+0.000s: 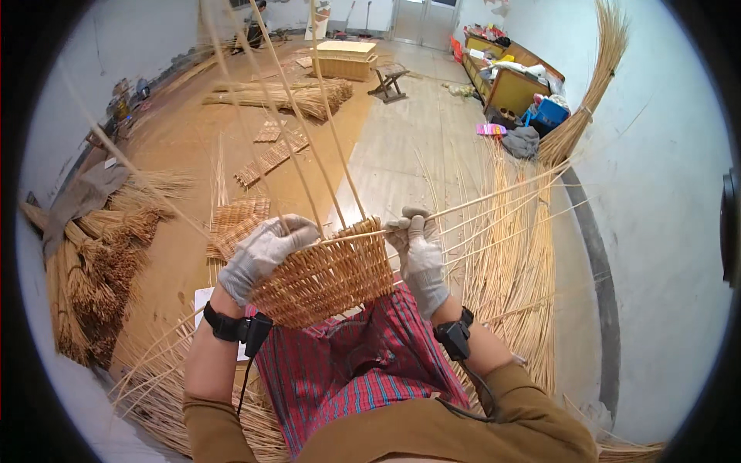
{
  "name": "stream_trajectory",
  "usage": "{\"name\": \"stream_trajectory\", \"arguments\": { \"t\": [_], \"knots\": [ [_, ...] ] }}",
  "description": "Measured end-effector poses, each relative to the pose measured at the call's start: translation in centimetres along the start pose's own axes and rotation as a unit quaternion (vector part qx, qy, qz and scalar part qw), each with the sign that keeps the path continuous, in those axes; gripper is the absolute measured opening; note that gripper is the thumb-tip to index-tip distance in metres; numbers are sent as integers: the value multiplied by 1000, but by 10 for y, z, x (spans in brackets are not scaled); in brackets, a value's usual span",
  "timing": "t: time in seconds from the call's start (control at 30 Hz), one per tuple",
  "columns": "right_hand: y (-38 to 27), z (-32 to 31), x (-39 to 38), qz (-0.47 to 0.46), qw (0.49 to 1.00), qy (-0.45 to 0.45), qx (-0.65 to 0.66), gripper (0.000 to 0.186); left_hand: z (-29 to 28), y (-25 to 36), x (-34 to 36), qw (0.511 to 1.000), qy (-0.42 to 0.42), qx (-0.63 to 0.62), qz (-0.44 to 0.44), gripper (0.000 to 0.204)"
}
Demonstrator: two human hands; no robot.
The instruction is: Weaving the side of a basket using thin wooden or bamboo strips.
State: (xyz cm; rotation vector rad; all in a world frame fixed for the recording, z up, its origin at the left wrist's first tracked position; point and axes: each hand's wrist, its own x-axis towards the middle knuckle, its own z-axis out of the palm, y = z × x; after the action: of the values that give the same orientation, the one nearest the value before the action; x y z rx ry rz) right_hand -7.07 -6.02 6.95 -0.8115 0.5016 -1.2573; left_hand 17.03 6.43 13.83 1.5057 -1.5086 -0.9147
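Bundles of loose reeds (517,262) are lying across the floor from three to five o'clock, with woven mats (235,224) at nine. On the checked apron (363,370), centre frame, a half-woven basket (328,278) is resting on its side, stakes (309,139) rising toward twelve. The left hand (258,255) is clasping the rim, fingers closed over it; it should be bracing firmly. The right hand (417,247) is pinching a single weaver strand (494,197) running toward two o'clock; keeping it taut and packed tight probably matters

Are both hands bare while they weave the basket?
No, the left hand and right hand on the basket wear grey gloves.
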Motion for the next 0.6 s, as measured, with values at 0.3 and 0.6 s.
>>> {"name": "stream_trajectory", "arguments": {
  "t": [0.3, 0.6],
  "knots": [
    [9, -13, 3, -42, 997, -60, 8, 23, 16, 4, 9, 999, 21, -21, -39, 34],
    [-3, 3, -38, -139, 986, -54, -80, 16, 19, 0, 10, 998, 57, -15, -39, 39]
  ]
}}
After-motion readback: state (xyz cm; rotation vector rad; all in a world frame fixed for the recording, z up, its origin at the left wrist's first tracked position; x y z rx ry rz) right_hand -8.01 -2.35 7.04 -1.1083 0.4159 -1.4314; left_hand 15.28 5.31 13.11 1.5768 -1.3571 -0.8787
